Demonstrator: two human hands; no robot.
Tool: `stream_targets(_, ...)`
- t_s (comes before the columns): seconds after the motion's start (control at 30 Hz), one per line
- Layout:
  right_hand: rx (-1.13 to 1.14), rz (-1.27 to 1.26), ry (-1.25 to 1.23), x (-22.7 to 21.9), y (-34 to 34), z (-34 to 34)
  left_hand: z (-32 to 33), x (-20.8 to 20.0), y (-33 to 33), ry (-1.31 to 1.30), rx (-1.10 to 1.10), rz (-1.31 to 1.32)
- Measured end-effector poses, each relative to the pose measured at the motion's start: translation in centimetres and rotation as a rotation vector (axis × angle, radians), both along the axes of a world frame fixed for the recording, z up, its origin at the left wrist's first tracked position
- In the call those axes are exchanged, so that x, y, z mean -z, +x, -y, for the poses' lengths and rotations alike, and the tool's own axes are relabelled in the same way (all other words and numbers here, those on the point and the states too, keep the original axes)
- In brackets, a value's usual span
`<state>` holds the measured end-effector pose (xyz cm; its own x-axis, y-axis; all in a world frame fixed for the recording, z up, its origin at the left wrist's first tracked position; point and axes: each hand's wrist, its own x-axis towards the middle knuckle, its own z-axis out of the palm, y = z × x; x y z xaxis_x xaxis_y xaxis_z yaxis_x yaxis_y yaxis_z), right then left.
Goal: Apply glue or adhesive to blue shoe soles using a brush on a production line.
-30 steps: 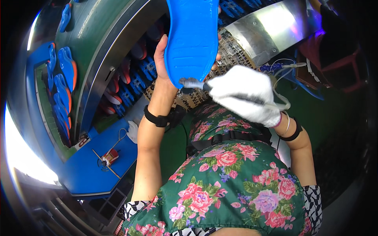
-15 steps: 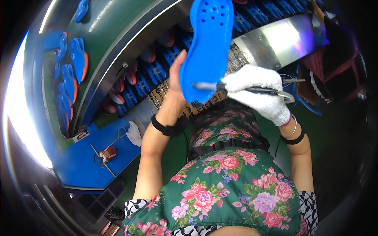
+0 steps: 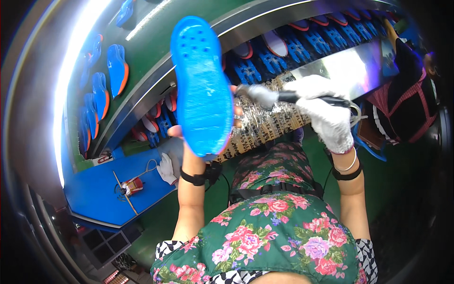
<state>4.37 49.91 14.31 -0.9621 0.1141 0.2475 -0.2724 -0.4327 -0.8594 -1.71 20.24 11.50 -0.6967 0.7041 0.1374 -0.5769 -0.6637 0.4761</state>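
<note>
My left hand (image 3: 237,111) grips a blue shoe sole (image 3: 202,99) from below, its fingers showing at the sole's right edge and the thumb at the left. The sole stands toe away from me, with a cluster of small holes near the toe and a wet-looking, streaky shine on its face. In a white knit glove, my right hand (image 3: 326,106) is closed round the black handle of a brush (image 3: 265,96) with a thin tube trailing behind. The blurred brush head is right of the sole, apart from its face.
A green conveyor belt (image 3: 156,42) on the left carries several blue soles with orange edges. Ahead runs a row of blue clamps (image 3: 326,41) with shoe parts. Taped cardboard (image 3: 265,125) lies before me. A blue table (image 3: 94,189) bears a red can (image 3: 134,186) and a white glove (image 3: 166,169).
The sole has moved left and toward me in my left hand, and its face now looks shinier. The brush, on the sole's heel before, has come off it to the right.
</note>
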Motion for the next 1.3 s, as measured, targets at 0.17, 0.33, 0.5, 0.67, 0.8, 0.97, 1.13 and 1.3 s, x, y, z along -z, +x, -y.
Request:
stream_targets(0.17, 0.018, 0.248, -0.101, 1.9, -0.6, 1.4, 5.1, -4.6, -10.2, 0.253, -0.060, -0.031)
stream_targets(0.33, -0.095, 0.368, 0.025, 6.1, -0.7, 4.2, 8.0, -6.6, -16.9, 0.383, -0.433, 0.566)
stream_targets(0.5, -0.101, 0.386, -0.079, 8.1, 0.5, 5.6, 5.1, -5.7, -13.5, 0.376, -0.644, 0.437)
stream_targets(0.67, -0.039, 0.459, -0.112, 8.7, 1.2, 5.1, -3.4, -5.1, -13.9, -0.410, -0.765, 0.028)
stream_targets(0.8, -0.006, 0.543, -0.164, 9.5, 2.0, 4.5, -9.5, -4.3, -18.6, -1.082, -0.980, -0.630)
stream_targets(0.97, 0.079, 0.581, -0.170, 8.8, 2.4, 4.4, -12.4, -4.8, -22.9, -1.457, -0.966, -0.812)
stream_targets(1.13, 0.065, 0.572, -0.199, 9.6, 3.0, 4.3, -10.5, -6.2, -19.3, -1.104, -1.051, -0.486)
stream_targets(1.3, 0.098, 0.601, -0.215, 9.7, 2.8, 3.8, 1.5, -6.4, -11.4, -0.445, -1.175, 0.014)
